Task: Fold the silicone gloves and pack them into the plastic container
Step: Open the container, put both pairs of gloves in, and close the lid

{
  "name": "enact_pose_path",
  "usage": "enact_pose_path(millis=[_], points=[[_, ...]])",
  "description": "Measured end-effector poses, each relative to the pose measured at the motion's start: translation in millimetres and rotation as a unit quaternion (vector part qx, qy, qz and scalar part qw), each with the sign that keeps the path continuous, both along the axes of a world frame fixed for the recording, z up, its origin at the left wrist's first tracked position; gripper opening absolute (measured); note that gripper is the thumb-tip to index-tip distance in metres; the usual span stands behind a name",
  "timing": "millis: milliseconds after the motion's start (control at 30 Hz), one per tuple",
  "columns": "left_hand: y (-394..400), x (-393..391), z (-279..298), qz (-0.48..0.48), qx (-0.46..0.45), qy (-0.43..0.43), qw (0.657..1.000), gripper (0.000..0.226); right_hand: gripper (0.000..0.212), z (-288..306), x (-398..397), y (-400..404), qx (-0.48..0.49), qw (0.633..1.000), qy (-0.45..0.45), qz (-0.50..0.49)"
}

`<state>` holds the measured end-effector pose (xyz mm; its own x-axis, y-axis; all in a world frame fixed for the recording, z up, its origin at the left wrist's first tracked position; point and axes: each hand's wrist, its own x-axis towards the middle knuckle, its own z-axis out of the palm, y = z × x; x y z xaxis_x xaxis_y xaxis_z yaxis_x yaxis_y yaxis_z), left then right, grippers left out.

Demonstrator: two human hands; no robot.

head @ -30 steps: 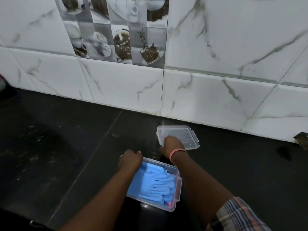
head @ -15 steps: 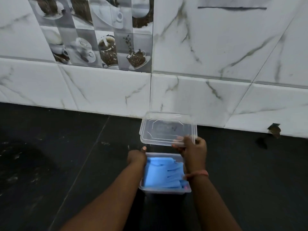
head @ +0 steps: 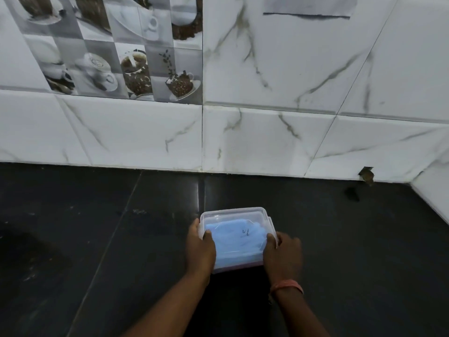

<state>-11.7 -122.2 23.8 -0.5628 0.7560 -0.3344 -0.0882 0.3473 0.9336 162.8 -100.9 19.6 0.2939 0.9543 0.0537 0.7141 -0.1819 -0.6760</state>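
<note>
Head view: left grip [head: 200,249] and right grip [head: 281,255] clamped on opposite short sides of plastic container [head: 237,265] on black table [head: 97,239], thumbs over lid [head: 233,215], likely to press it shut. Folded blue silicone gloves [head: 237,242] between grips, blurred through lid; seal state, far rim latch and fingers under the sides not discernible.

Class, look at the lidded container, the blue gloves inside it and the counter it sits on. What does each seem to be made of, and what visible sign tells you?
Container lid: clear, slightly frosted plastic, since the contents show through it.
Gloves: soft, matte blue material, probably silicone or rubber; the lid blurs their surface.
Counter: dark polished stone or tile, judging by its sheen and straight seam.
</note>
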Motion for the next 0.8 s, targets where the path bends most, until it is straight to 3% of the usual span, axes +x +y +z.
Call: enact_pose_path(millis=[67,233,467,633,700,800], points=[[-4.4,0.7,-1.3,0.018,-0.007,0.011,1.000,0.055,0.019,1.4,6.9,4.7,-0.036,0.999,-0.033,0.004],[-13.8,6.5,-5.5,0.019,-0.034,0.052,0.998,0.046,0.022,-3.9,14.2,11.4,-0.084,0.996,0.018,0.026],[2.4,-2.6,-0.1,0.037,-0.066,0.006,0.997,0.034,0.026,5.2,16.9,32.9,-0.101,0.988,-0.075,0.091],[11.4,-13.7,-5.6,0.031,-0.080,-0.054,0.995,0.030,0.029,3.0,9.6,49.1,-0.084,0.989,0.079,0.097],[25.2,-13.2,-4.8,0.007,-0.096,-0.087,0.992,0.045,0.038,6.1,7.8,62.3,-0.094,0.984,0.124,0.092],[42.4,-8.6,-5.6,-0.003,-0.133,-0.054,0.990,0.072,0.055,11.4,1.2,78.2,-0.134,0.970,0.186,0.078]])
